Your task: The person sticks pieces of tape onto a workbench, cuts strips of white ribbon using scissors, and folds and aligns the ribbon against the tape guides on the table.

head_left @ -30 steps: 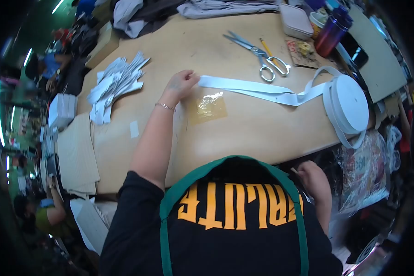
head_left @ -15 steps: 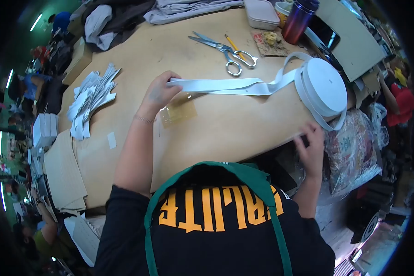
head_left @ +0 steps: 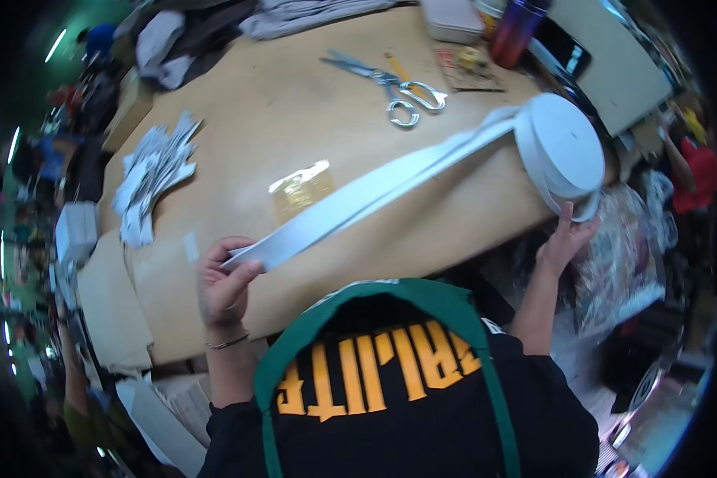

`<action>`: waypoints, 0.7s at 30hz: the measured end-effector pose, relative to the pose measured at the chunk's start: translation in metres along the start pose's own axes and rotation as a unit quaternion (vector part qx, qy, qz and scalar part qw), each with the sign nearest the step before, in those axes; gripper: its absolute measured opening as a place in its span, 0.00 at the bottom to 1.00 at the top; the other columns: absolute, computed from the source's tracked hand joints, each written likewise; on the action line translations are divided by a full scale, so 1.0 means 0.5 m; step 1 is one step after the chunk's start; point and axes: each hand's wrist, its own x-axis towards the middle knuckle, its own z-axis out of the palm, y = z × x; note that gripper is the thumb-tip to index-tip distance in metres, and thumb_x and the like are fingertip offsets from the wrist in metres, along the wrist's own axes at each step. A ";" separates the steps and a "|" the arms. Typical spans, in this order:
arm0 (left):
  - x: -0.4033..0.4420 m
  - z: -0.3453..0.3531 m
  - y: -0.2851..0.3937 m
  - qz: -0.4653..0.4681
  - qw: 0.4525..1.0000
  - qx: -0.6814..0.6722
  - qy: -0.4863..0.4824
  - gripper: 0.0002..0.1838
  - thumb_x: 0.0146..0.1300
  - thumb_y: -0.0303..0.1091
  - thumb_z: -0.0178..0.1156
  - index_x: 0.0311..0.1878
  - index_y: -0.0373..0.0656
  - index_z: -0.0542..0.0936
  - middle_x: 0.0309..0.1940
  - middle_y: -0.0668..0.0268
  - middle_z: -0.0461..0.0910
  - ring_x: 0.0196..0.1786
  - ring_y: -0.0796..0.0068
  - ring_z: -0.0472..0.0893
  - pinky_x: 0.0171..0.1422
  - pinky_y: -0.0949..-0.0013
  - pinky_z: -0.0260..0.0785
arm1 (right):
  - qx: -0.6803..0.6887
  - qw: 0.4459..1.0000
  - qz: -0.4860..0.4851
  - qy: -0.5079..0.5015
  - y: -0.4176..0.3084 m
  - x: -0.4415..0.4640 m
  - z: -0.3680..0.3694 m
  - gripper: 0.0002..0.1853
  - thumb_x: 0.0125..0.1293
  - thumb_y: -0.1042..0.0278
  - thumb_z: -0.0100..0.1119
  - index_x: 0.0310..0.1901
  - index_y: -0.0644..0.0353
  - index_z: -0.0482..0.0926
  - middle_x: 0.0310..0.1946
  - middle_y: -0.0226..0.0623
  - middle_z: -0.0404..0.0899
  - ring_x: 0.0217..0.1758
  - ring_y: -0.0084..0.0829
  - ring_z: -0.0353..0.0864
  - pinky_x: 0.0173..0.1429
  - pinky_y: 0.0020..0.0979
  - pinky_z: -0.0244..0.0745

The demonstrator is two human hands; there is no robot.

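Note:
My left hand (head_left: 229, 279) pinches the free ends of a doubled white strap (head_left: 374, 191) near the table's front edge. The strap runs up and right to a thick white roll (head_left: 564, 151) at the table's right edge. At the roll's lower side is my right hand (head_left: 567, 237), its fingers closed on the roll's bottom edge. A yellowish transparent sheet (head_left: 301, 191) lies just behind the strap. Behind it are metal scissors (head_left: 390, 84) beside a yellow pencil (head_left: 398, 70). White cut strips (head_left: 153, 177) lie in a pile at the left.
Folded grey cloth (head_left: 311, 16), a pale case (head_left: 452, 20) and a purple-red bottle (head_left: 519, 33) stand along the back. A phone (head_left: 564, 48) is at the right. Wrapped plastic bags (head_left: 621, 267) sit below the roll. A person in red (head_left: 695, 171) is at far right.
My left hand has come toward my body and left with the strap ends, drawing the strap straighter. My right hand has risen from beside the table to the roll's underside.

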 end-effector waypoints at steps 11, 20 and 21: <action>-0.165 -0.155 -0.047 -0.002 0.975 -0.132 0.179 0.16 0.51 0.22 0.61 0.45 0.34 0.73 0.36 0.58 0.79 0.39 0.68 0.80 0.46 0.68 0.73 | -0.349 0.847 -0.302 -0.265 0.124 0.272 -0.077 0.39 0.49 0.49 0.70 0.63 0.49 0.68 0.66 0.51 0.57 0.69 0.48 0.57 0.68 0.44 0.57; -0.120 -0.162 0.092 -0.045 0.986 0.154 0.041 0.12 0.54 0.23 0.63 0.42 0.35 0.78 0.35 0.62 0.80 0.36 0.78 0.79 0.40 0.78 0.70 | -0.212 0.864 -0.233 -0.393 -0.200 -0.045 0.227 0.28 0.59 0.73 0.61 0.61 0.65 0.66 0.59 0.45 0.69 0.63 0.40 0.67 0.68 0.38 0.58; -0.111 -0.152 0.116 -0.041 0.983 0.177 0.009 0.11 0.54 0.23 0.63 0.42 0.35 0.78 0.34 0.63 0.80 0.35 0.78 0.78 0.39 0.78 0.70 | -0.151 0.819 -0.269 -0.484 -0.216 -0.113 0.288 0.26 0.58 0.75 0.61 0.60 0.63 0.68 0.59 0.43 0.70 0.63 0.39 0.67 0.67 0.37 0.58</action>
